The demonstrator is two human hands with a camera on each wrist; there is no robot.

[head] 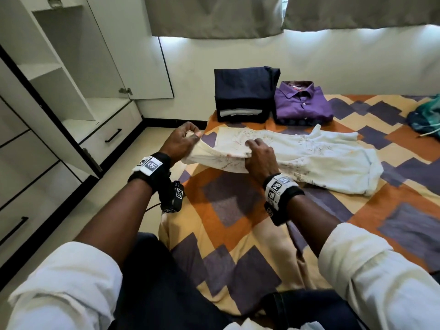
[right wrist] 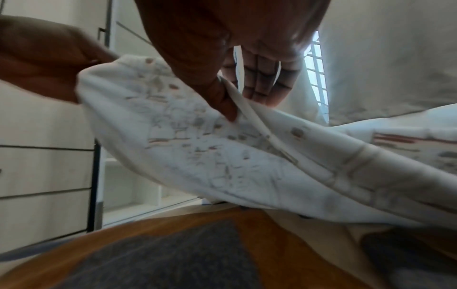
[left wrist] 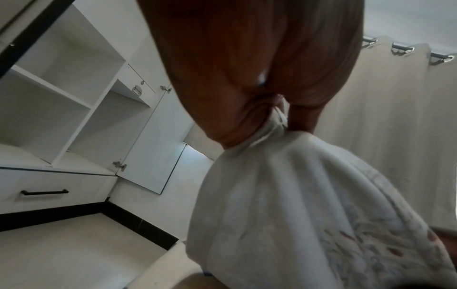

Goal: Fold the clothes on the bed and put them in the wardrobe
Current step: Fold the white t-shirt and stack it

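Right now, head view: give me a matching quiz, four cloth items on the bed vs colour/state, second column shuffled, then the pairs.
Column 1:
1. white printed garment
2. purple shirt
3. navy stack
4. teal cloth

Column 2:
A. folded, collar up, right of the dark pile
B. unfolded heap at the bed's far right edge
C. one end lifted, held by left hand and right hand
D. folded pile nearest the wardrobe

Pairs: 1-C, 2-A, 3-D, 4-B
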